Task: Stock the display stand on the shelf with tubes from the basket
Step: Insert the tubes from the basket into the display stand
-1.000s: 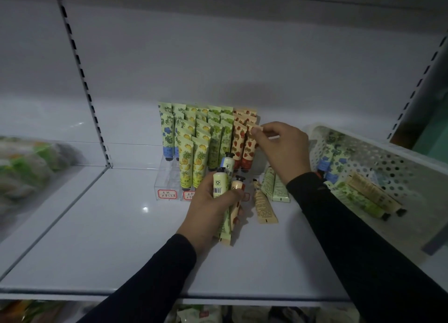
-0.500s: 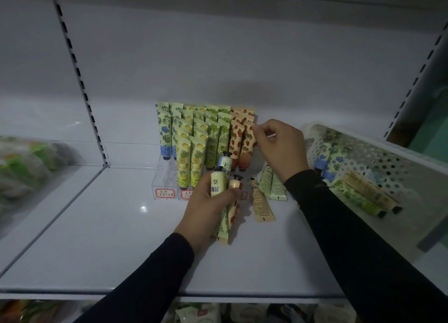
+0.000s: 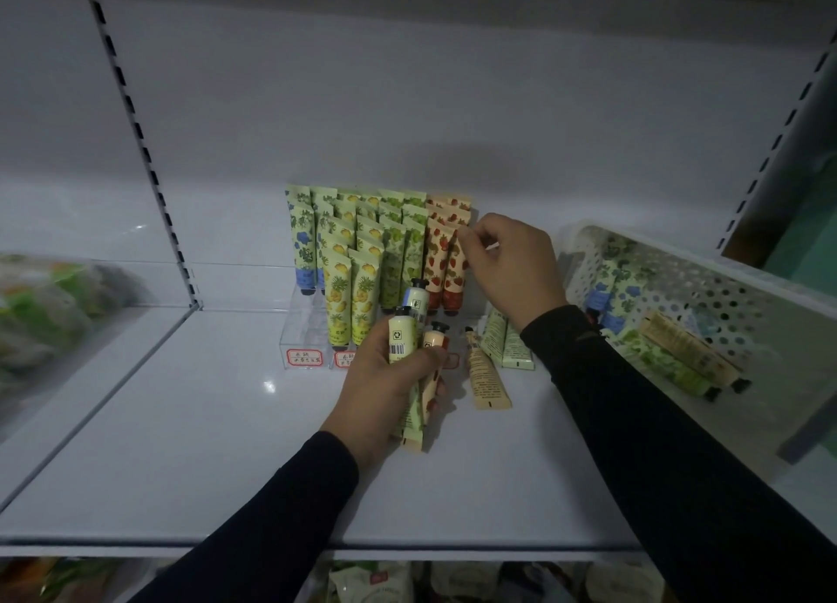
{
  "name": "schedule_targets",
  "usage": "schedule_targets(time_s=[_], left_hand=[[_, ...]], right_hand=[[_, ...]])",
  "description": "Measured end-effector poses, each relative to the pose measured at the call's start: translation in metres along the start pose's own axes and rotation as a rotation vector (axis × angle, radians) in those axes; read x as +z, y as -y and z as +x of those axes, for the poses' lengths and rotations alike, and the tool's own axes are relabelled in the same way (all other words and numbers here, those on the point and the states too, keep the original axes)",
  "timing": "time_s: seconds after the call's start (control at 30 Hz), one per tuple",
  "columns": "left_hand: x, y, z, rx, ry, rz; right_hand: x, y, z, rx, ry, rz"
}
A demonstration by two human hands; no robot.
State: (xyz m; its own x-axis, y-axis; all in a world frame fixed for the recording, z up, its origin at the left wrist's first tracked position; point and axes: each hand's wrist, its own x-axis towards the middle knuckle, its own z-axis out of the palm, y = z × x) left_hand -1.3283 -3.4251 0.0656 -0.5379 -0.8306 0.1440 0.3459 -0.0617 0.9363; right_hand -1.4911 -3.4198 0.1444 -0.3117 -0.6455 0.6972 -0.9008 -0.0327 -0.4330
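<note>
Clear acrylic display stand [image 3: 304, 331], far centre of the glossy white shelf [image 3: 181, 421], holds flat printed tubes. Left hand [image 3: 385, 385] grips three capped tubes [image 3: 401, 335]; right hand [image 3: 512, 267] pinches a strawberry-print tube [image 3: 455, 276]. Three tubes lie loose. Perforated white basket [image 3: 706, 285], right.

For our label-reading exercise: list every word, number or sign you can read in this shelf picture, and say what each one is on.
No words or numbers are readable.
Recycling symbol: on the pale tube held in the left hand.
Barcode: same tube, digits too small.
Red-bordered price tags on the display stand: handwritten, illegible.
Print on the loose tube lying on the shelf: blurred.
</note>
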Motion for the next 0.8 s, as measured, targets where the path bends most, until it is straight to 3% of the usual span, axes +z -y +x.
schedule_targets(time_s=[0.37, 0.63, 0.8], left_hand=[[0.001, -0.002, -0.002, -0.003, 0.010, -0.018], [-0.001, -0.001, -0.001, -0.003, 0.016, -0.018], [0.000, -0.003, -0.001, -0.020, 0.029, -0.037]], right_hand=[[0.001, -0.002, -0.001, -0.004, -0.002, -0.011], [-0.001, 0.000, -0.007, 0.111, 0.005, 0.041], [-0.008, -0.003, -0.023, 0.208, -0.088, 0.196]])
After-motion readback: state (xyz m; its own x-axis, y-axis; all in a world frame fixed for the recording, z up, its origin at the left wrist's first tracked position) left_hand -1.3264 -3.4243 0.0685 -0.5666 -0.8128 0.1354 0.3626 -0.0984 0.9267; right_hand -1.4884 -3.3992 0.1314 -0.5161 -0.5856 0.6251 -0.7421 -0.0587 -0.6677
